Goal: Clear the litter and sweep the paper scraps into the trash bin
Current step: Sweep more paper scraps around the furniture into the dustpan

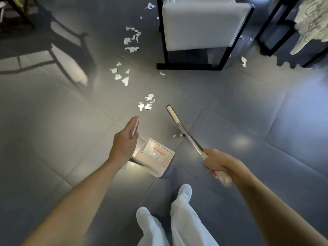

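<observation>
right hand (pixel 215 164) clamps the broom (pixel 188 137), shaft pointing forward-left; nearest paper scraps (pixel 147 103) lie just left of its head, beyond the dustpan (pixel 154 155) the left hand (pixel 124 141) grips.

A grey-cushioned chair (pixel 204 23) on a black frame stands upper centre, a dark wooden chair (pixel 69 30) (partly cut off) upper left, a pale patterned throw (pixel 312 22) upper right, on grey floor tiles (pixel 53 121).

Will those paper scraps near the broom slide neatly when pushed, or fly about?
Probably light: the scraps are small, thin, torn pieces, so they may flutter. Crumpled edges suggest they would tumble rather than slide. The glossy floor likely offers little drag.
</observation>
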Tool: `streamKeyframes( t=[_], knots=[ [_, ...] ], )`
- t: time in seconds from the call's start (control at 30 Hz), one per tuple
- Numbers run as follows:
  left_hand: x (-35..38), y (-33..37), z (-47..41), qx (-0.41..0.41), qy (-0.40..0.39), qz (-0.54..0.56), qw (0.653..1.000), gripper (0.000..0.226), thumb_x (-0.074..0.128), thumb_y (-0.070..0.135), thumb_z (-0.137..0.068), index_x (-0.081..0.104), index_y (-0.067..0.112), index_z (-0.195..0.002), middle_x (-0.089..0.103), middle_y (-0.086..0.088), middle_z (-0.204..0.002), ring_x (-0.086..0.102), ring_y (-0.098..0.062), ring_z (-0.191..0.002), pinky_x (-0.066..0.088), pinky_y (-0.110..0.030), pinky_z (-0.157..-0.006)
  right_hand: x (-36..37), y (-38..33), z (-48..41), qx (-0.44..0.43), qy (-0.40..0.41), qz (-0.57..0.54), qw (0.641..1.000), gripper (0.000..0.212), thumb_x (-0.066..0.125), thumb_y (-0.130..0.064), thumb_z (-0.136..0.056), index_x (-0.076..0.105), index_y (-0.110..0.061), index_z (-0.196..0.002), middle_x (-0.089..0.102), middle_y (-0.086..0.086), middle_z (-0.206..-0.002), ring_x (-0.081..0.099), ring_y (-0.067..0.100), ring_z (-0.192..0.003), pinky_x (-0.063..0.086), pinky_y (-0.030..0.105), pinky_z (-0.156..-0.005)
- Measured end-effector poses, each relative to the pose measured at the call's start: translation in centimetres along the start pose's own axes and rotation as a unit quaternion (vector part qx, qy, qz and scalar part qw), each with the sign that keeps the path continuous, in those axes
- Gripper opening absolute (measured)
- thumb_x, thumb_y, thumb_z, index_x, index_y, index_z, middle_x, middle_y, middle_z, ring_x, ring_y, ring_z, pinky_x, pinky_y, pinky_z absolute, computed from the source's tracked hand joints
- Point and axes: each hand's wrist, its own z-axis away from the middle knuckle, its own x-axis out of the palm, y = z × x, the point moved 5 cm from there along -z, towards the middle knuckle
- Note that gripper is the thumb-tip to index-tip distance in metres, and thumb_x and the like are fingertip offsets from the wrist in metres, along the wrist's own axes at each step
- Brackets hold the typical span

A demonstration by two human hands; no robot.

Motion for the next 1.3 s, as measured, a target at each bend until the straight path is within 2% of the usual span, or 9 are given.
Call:
streamKeyframes(
  t=[0.1, 0.23, 0.47, 0.57, 0.73, 0.9, 1.1, 1.2, 1.3],
  knots=[
    [0.9, 1.6, -2.8, 0.005, 0.016, -0.007, 1.0, 0.05, 0.054, 0.009, -0.096, 0.049, 0.042, -0.133, 0.053, 0.017, -0.119, 0.053, -0.015, -0.12, 0.04, -0.026, -0.095, 0.6, 0.7, -1.0, -0.012, -0.056, -0.061, 0.997, 0.038, 0.048, 0.002, -0.075, 0.059, 0.002, -0.111, 0.054, 0.006, -0.06, 0.048, 0.022, -0.052, 0.044, 0.033, -0.061],
    [2.0, 2.5, -4.2, 0.01, 0.025, -0.031, 0.999, 0.046, 0.054, 0.015, -0.097, 0.047, 0.047, -0.129, 0.061, 0.002, -0.114, 0.061, -0.035, -0.103, 0.05, -0.039, -0.084, -0.5, 1.6, -1.0, 0.009, -0.131, -0.193, 0.972, 0.037, 0.042, 0.0, -0.079, 0.058, -0.01, -0.111, 0.047, -0.002, -0.047, 0.04, 0.012, -0.041, 0.036, 0.023, -0.042],
    [0.2, 3.0, -6.6, -0.003, 0.057, -0.039, 0.998, 0.047, 0.053, 0.017, -0.099, 0.044, 0.048, -0.132, 0.053, 0.009, -0.125, 0.052, -0.015, -0.108, 0.046, -0.035, -0.094, -6.6, -1.2, -1.0, -0.009, -0.132, -0.258, 0.957, 0.04, 0.041, 0.003, -0.087, 0.052, -0.004, -0.125, 0.043, 0.001, -0.048, 0.036, 0.008, -0.039, 0.033, 0.017, -0.037],
    [-1.2, 3.5, -7.9, -0.01, 0.096, -0.033, 0.995, 0.049, 0.053, 0.017, -0.098, 0.043, 0.057, -0.125, 0.058, 0.01, -0.115, 0.06, -0.019, -0.09, 0.052, -0.038, -0.085, -9.1, -3.8, -2.5, -0.032, -0.103, -0.248, 0.963, 0.033, 0.041, 0.004, -0.087, 0.055, -0.002, -0.117, 0.043, 0.005, -0.053, 0.037, 0.011, -0.041, 0.033, 0.02, -0.038],
    [-4.4, 3.3, -12.0, -0.021, 0.132, -0.022, 0.991, 0.052, 0.055, 0.014, -0.096, 0.046, 0.06, -0.118, 0.061, 0.006, -0.108, 0.052, -0.007, -0.059, 0.05, -0.035, -0.067, -13.0, -8.9, -7.1, -0.034, -0.088, -0.298, 0.95, 0.028, 0.041, 0.004, -0.09, 0.052, -0.01, -0.111, 0.043, 0.0, -0.043, 0.037, 0.007, -0.032, 0.033, 0.015, -0.033],
    [-7.0, 2.5, -17.3, -0.062, 0.161, 0.004, 0.985, 0.053, 0.053, 0.012, -0.097, 0.048, 0.061, -0.116, 0.057, -0.002, -0.083, 0.046, -0.007, -0.043, 0.049, -0.024, -0.044, -16.8, -14.3, -13.1, -0.039, -0.053, -0.252, 0.965, 0.022, 0.045, 0.002, -0.089, 0.052, -0.011, -0.105, 0.045, 0.002, -0.048, 0.039, 0.009, -0.035, 0.035, 0.018, -0.036],
    [-9.5, 2.3, -24.0, -0.093, 0.161, -0.024, 0.982, 0.051, 0.054, 0.016, -0.095, 0.048, 0.064, -0.112, 0.057, -0.005, -0.073, 0.052, -0.008, -0.046, 0.051, -0.03, -0.055, -19.1, -19.3, -20.7, -0.046, -0.015, -0.162, 0.986, 0.016, 0.05, -0.002, -0.088, 0.048, -0.013, -0.1, 0.052, 0.008, -0.058, 0.045, 0.014, -0.037, 0.04, 0.021, -0.04],
    [-11.2, 2.2, -26.9, -0.092, 0.177, -0.018, 0.98, 0.049, 0.056, 0.015, -0.093, 0.051, 0.06, -0.111, 0.058, 0.003, -0.074, 0.051, -0.006, -0.041, 0.048, -0.025, -0.049, -17.6, -20.7, -22.6, -0.05, -0.031, -0.097, 0.994, 0.016, 0.052, -0.006, -0.086, 0.046, -0.018, -0.095, 0.052, 0.006, -0.063, 0.049, 0.016, -0.045, 0.044, 0.027, -0.044],
    [-11.5, 2.9, -29.3, -0.081, 0.184, -0.005, 0.98, 0.048, 0.055, 0.011, -0.093, 0.053, 0.053, -0.117, 0.056, 0.01, -0.082, 0.05, -0.005, -0.046, 0.046, -0.018, -0.042, -16.3, -21.6, -22.3, -0.056, -0.084, -0.086, 0.991, 0.058, 0.049, -0.006, -0.085, 0.039, -0.033, -0.136, 0.045, -0.002, -0.07, 0.048, 0.011, -0.048, 0.041, 0.024, -0.042]
  ],
)
